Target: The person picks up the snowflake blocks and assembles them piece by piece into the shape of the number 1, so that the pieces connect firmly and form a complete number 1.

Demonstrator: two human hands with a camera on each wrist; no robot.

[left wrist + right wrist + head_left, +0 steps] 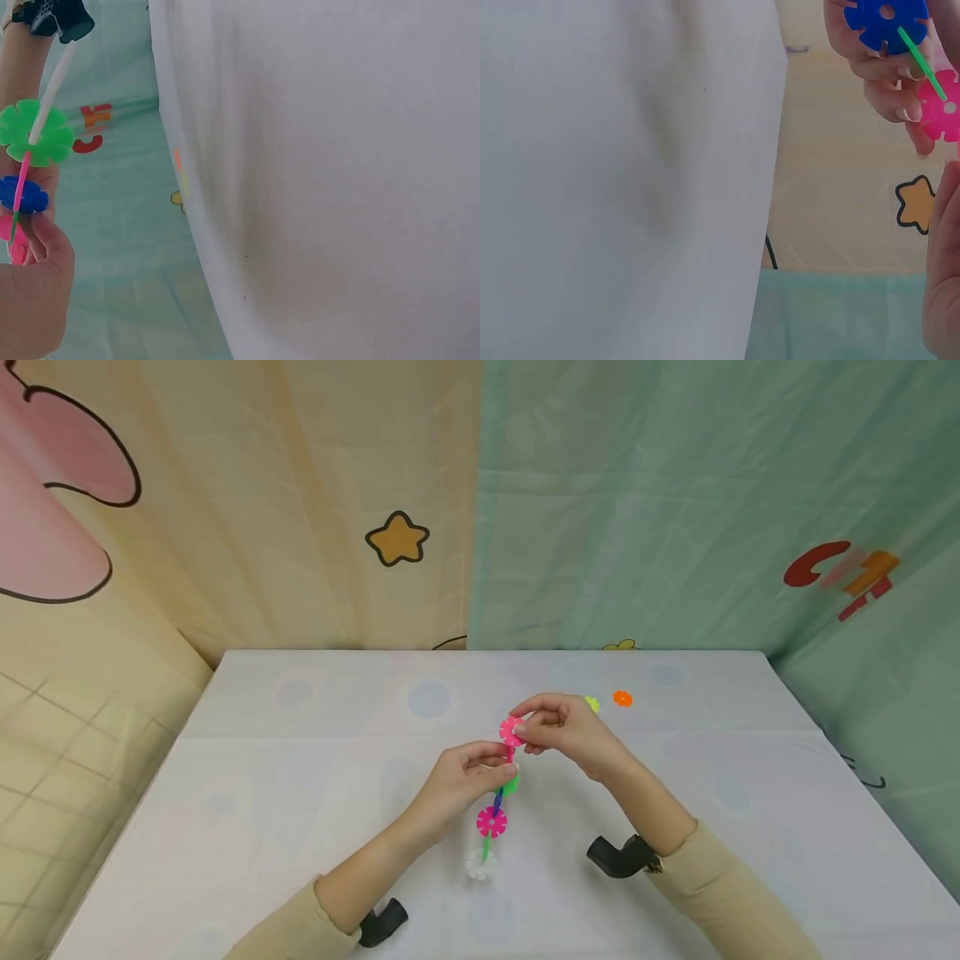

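A chain of plastic snowflake discs hangs in the air over the white table. My left hand pinches the chain near its top, around a pink disc seen edge-on and a green disc. Between thumb and fingers, my right hand holds the topmost pink disc, which meets the chain's upper end. Lower down come a blue disc, another pink disc, a thin green one and a white disc at the bottom. In the right wrist view, the blue disc and a pink disc show near the fingers.
Beyond the right hand, an orange disc and a partly hidden yellow disc lie on the table. Printed curtains hang behind the table's far edge. Black curved pieces sit at both wrists.
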